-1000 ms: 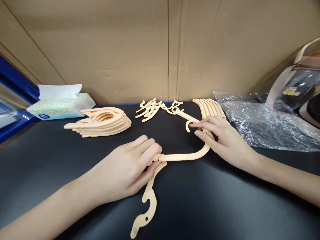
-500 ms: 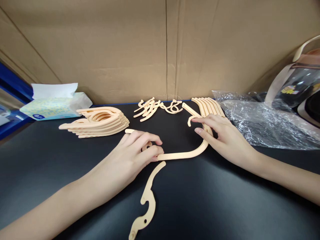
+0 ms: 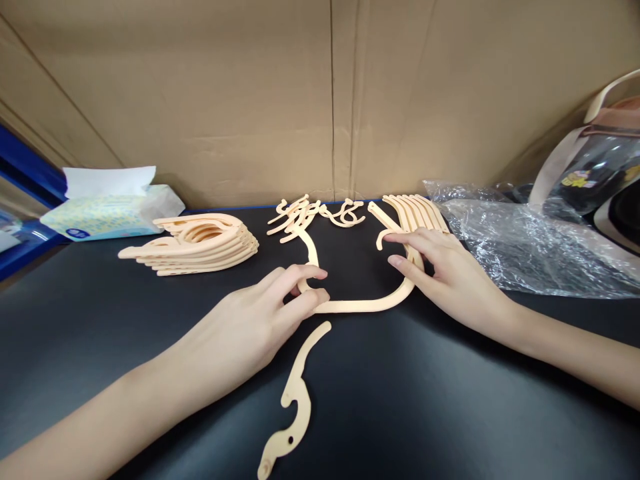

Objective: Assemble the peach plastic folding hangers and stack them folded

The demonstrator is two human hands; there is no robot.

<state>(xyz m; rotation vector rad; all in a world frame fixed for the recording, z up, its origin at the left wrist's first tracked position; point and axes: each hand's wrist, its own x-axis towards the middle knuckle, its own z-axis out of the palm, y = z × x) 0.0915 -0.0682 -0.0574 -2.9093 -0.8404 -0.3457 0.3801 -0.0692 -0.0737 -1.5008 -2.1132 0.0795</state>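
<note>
A cream plastic hanger piece (image 3: 360,306) curves like a wide U across the black table between my hands. My left hand (image 3: 280,303) pinches its left bend, thumb and fingers curled round it. From there a slim arm (image 3: 310,247) runs away towards the back pile. My right hand (image 3: 440,267) grips the right side, its index finger on a small hook (image 3: 383,239) and its thumb near the bend. How the parts join under my fingers is hidden. Closer to me, a loose S-shaped hook piece (image 3: 303,400) with a small hole lies flat.
Stacked hanger pieces (image 3: 215,257) lie at left, beside a tissue pack (image 3: 100,213). Small hooked pieces (image 3: 345,215) are piled at the back. Several curved arms (image 3: 420,210) line up behind my right hand. Clear plastic film (image 3: 525,247) and a strapped bottle (image 3: 595,167) are at right.
The slim arm at my left hand has swung from pointing left to pointing towards the back. My left hand has shifted slightly; my right hand has barely moved.
</note>
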